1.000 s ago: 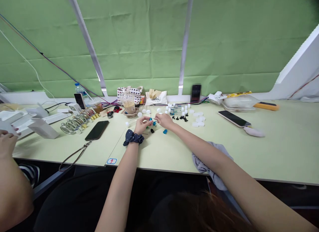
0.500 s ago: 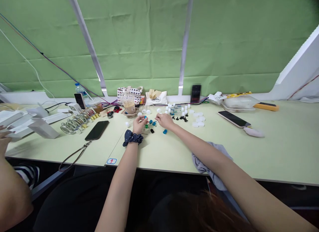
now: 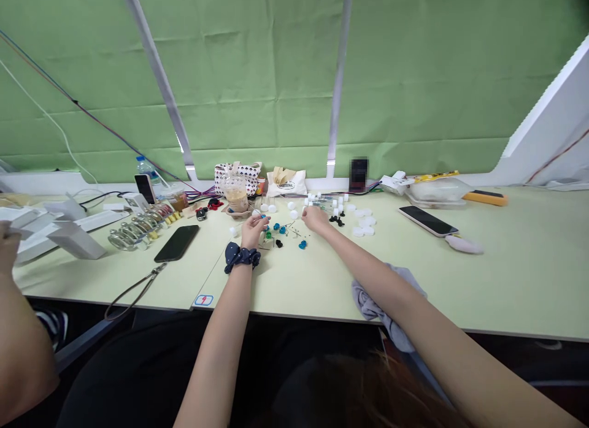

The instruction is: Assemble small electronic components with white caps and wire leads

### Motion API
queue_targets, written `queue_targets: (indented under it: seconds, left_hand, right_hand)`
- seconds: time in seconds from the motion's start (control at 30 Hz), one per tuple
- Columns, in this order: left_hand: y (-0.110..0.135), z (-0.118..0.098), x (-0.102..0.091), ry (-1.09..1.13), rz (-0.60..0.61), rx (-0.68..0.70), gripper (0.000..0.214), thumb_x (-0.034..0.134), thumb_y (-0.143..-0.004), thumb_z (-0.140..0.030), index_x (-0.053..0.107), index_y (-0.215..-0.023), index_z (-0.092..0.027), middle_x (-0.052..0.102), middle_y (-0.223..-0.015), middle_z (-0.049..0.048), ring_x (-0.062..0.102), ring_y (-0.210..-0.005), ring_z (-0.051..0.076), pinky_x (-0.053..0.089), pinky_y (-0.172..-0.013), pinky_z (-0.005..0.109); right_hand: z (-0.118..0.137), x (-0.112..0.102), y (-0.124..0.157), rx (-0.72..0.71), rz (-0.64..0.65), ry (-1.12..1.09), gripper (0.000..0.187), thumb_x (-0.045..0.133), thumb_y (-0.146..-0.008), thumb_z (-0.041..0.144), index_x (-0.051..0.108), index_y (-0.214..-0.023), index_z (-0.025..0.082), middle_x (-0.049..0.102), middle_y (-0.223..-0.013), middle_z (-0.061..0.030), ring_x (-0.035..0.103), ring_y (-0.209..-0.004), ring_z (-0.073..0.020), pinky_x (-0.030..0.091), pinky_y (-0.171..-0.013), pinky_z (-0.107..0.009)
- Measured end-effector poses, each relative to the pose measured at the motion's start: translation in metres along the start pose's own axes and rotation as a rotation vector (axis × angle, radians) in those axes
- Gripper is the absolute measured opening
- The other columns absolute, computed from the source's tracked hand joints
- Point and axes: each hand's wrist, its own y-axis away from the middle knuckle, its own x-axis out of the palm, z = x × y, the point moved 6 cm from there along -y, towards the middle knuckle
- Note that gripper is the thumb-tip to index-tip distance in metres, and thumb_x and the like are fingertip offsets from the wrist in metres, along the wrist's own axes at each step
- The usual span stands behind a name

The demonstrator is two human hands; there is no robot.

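My left hand (image 3: 252,232), with a dark dotted scrunchie (image 3: 241,257) on its wrist, is pinched around a small blue piece at its fingertips. My right hand (image 3: 315,218) is closed beside the white caps and black pieces; whatever lies between its fingers is hidden. Between the hands are loose small blue pieces (image 3: 277,227), a green piece (image 3: 269,235) and thin metal bits (image 3: 297,233). Closer to me lie a black piece (image 3: 279,244) and another blue piece (image 3: 302,244). Black pieces (image 3: 339,221) and white round caps (image 3: 364,222) sit right of my right hand.
To the left are a phone (image 3: 177,243) with a strap, a row of clear glass-like items (image 3: 133,229), white boxes (image 3: 76,236) and another person's arm (image 3: 21,342). A drink cup (image 3: 237,198) stands behind. Rightward lie a grey cloth (image 3: 391,302) and another phone (image 3: 427,221).
My right hand has moved right, away from my left hand, uncovering thin metal bits on the table. My left hand stays in nearly the same place. The view has shifted slightly.
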Motion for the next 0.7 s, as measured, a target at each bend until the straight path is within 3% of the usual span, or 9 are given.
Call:
queue_targets:
  seconds: [0.13, 0.4, 0.57, 0.7]
  left_hand:
    - [0.001, 0.001, 0.002, 0.020, 0.004, -0.026, 0.040, 0.080, -0.054, -0.033, 0.061, -0.083, -0.012, 0.069, -0.085, 0.0113, 0.065, -0.077, 0.019, 0.049, -0.071, 0.031]
    - [0.009, -0.005, 0.006, 0.033, 0.029, -0.083, 0.043, 0.081, -0.052, -0.033, 0.063, -0.085, -0.012, 0.068, -0.079, 0.0090, 0.066, -0.078, 0.020, 0.049, -0.072, 0.031]
    - [0.013, -0.008, 0.010, 0.081, 0.081, -0.110, 0.041, 0.082, -0.053, -0.031, 0.064, -0.085, -0.012, 0.068, -0.083, 0.0096, 0.066, -0.082, 0.020, 0.049, -0.076, 0.032]
    - [0.015, -0.010, 0.014, 0.052, 0.131, -0.075, 0.042, 0.082, -0.051, -0.030, 0.066, -0.085, -0.012, 0.069, -0.086, 0.0101, 0.065, -0.082, 0.020, 0.049, -0.077, 0.033]
  right_hand:
    - [-0.025, -0.011, -0.008, 0.069, -0.101, 0.129, 0.026, 0.046, -0.083, 0.013, 0.064, -0.101, 0.018, 0.059, -0.111, -0.0137, 0.051, -0.105, -0.0260, 0.036, -0.082, -0.036]
    - [-0.035, 0.015, -0.015, 0.031, -0.025, 0.231, 0.027, 0.041, -0.079, 0.003, 0.065, -0.084, 0.014, 0.063, -0.094, -0.0150, 0.044, -0.111, -0.0303, 0.024, -0.092, -0.045]
    - [-0.031, 0.009, -0.013, -0.016, -0.114, 0.162, 0.021, 0.043, -0.082, 0.007, 0.062, -0.087, 0.014, 0.062, -0.094, -0.0168, 0.048, -0.105, -0.0306, 0.026, -0.090, -0.046]
    - [-0.020, -0.003, -0.012, -0.037, -0.233, -0.057, 0.018, 0.042, -0.084, 0.011, 0.056, -0.095, 0.016, 0.061, -0.099, -0.0125, 0.054, -0.095, -0.0233, 0.035, -0.082, -0.037]
